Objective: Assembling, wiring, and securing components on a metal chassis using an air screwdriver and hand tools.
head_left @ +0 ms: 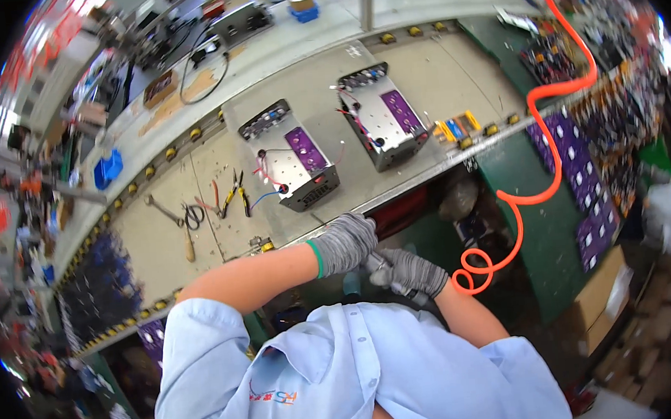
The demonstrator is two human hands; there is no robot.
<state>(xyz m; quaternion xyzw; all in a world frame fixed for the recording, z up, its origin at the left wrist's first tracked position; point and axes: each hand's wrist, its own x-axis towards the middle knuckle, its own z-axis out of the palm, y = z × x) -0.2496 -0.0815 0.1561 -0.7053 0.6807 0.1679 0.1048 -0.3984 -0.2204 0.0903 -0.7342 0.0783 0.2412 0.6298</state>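
left hand: grey knit-gloved left hand (345, 242) wrapped over small metal tool (377, 271)
right hand: gloved right hand (414, 272) gripping it below (both just under the desk (318, 93) edge)

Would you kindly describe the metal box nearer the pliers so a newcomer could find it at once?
Start at the long grey workbench. Two open metal boxes sit mid-bench; take the left metal box, beside the pliers. Unlike the other box, it trails a blue wire at its near corner.
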